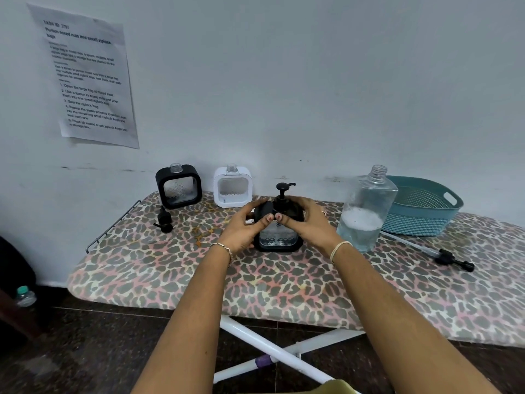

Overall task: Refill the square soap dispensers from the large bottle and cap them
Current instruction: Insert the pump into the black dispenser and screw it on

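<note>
A pale bluish-white wall [312, 81] is running across the back, evenly lit and scuffed low down, and a printed sheet [85, 78] is hanging on it at upper left. The counter [284, 285], an ironing board in a leopard-print cover, is standing against that wall on crossed white legs [272, 351]. A dark speckled floor [99, 351] is showing below it, falling into shadow toward the left.

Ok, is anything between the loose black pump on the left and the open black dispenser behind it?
Nothing visible does. The pump lies on the board just in front of the black dispenser, only bare board between. The left hand and right hand hold the front dispenser.
</note>
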`<state>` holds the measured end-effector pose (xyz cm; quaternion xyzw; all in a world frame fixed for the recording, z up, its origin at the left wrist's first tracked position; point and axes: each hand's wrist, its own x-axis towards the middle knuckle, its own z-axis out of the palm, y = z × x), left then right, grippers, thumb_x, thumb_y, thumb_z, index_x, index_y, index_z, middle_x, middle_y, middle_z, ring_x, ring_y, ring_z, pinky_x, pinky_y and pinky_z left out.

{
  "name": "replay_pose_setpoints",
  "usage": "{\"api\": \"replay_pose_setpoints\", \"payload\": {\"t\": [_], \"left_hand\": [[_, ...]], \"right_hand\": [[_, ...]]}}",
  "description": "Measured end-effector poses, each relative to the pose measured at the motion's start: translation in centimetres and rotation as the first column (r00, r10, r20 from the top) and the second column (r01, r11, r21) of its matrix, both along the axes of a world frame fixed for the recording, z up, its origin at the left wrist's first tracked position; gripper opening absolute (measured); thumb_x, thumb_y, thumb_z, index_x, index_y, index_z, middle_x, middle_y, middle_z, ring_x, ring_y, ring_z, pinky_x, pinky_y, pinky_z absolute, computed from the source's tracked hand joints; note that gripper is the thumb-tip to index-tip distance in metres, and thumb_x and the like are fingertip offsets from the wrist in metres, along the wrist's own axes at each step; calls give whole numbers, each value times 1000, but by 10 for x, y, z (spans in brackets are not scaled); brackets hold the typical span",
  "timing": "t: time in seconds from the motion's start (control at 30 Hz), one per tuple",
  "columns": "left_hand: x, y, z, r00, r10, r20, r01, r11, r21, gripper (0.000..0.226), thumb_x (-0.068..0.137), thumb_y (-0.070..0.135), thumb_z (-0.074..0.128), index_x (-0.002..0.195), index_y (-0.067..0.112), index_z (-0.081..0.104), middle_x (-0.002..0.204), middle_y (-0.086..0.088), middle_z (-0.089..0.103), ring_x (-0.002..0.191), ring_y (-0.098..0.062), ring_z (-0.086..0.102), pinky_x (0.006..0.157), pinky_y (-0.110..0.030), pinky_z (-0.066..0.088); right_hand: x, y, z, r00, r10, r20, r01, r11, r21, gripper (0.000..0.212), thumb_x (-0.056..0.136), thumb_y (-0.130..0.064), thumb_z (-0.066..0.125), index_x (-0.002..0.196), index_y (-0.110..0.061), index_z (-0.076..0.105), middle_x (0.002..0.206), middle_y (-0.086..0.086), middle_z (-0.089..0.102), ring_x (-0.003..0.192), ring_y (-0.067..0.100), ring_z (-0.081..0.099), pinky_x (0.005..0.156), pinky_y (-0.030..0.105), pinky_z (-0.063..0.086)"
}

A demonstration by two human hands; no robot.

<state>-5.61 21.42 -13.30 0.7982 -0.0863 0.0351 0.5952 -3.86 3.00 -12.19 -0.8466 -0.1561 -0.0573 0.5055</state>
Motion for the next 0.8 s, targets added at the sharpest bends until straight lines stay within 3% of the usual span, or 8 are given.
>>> {"api": "replay_pose_setpoints", "payload": {"t": [0.17, 0.3, 0.37, 0.47, 0.63, 0.8], "left_hand": [[4, 0, 4, 1000, -9, 27, 6, 997, 82, 55, 84, 41, 65, 135, 28, 49, 135, 1, 54, 124, -16, 50, 99, -26, 38], [1, -5, 9, 998, -46, 39, 43, 995, 90, 55, 85, 43, 64, 135, 26, 49, 133, 2, 56, 122, -11, 49, 102, -27, 39], [-1, -11, 16, 996, -82, 41, 79, 994, 75, 59, 80, 51, 64, 133, 29, 51, 130, 4, 57, 122, -11, 50, 105, -36, 43], [-5, -26, 32, 988, -154, 31, 152, 986, 63, 56, 83, 46, 63, 134, 29, 51, 124, 3, 58, 123, -13, 49, 103, -34, 43], [-18, -67, 51, 972, -234, 6, 234, 972, -11, 62, 71, 55, 67, 130, 37, 55, 123, 0, 61, 121, -20, 54, 93, -48, 52], [-30, -121, 57, 969, -245, 37, 247, 967, -61, 57, 78, 46, 69, 130, 30, 55, 125, -3, 60, 117, -17, 56, 87, -39, 56]], "right_hand": [[-5, -11, -4, 992, 69, -102, -59, 994, 91, 69, 82, -19, 75, 140, -12, 40, 131, 1, 52, 119, 12, 50, 98, 21, 41], [-6, -24, 3, 993, 53, -108, -41, 993, 108, 57, 81, -15, 77, 130, -10, 48, 124, 8, 58, 115, 21, 56, 89, 18, 47], [-9, -34, 9, 992, 40, -123, -21, 988, 151, 57, 77, -13, 80, 125, -8, 49, 119, 10, 61, 111, 22, 60, 88, 23, 52], [-17, -55, 21, 984, 37, -172, -2, 979, 202, 61, 70, -11, 85, 122, -8, 53, 115, 9, 65, 107, 21, 64, 91, 32, 54], [-43, -97, 37, 988, -18, -156, 57, 968, 245, 54, 67, -10, 86, 116, -7, 62, 111, 7, 70, 105, 20, 66, 89, 31, 55], [-74, -144, 49, 983, -164, -89, 181, 951, 249, 43, 66, -11, 87, 104, -13, 66, 105, 4, 71, 102, 22, 67, 92, 35, 54]]}}
